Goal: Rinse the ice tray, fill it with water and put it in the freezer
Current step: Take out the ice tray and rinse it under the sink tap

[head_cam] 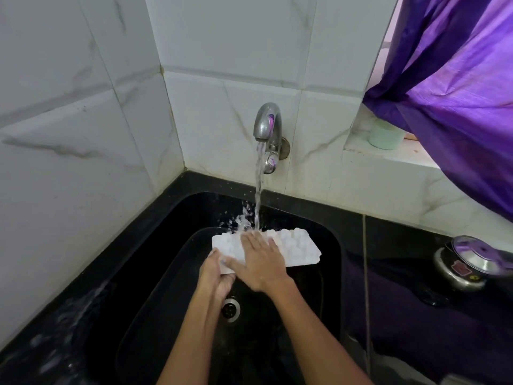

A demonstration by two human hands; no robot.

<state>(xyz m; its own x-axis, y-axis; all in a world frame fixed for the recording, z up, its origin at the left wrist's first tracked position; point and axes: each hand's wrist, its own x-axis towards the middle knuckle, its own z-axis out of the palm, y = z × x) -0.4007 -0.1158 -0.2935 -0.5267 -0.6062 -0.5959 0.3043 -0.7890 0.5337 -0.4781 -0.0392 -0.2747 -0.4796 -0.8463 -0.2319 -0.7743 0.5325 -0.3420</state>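
- White plastic ice tray [291, 247] sat over the black sink [333, 245], under water [258, 190] running from the steel tap [268, 123] at 12 o'clock.
- Left hand [215, 269] gripped the tray's 8 o'clock end, fingers curled beneath it.
- Right hand [261, 262] lay flat on top, fingers straight and slightly spread.
- Steel pot lid [472, 257] sat at 3 o'clock, well apart.

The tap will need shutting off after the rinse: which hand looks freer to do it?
Probably the right hand: it lies flat on the ice tray, while the left hand grips the tray's end.
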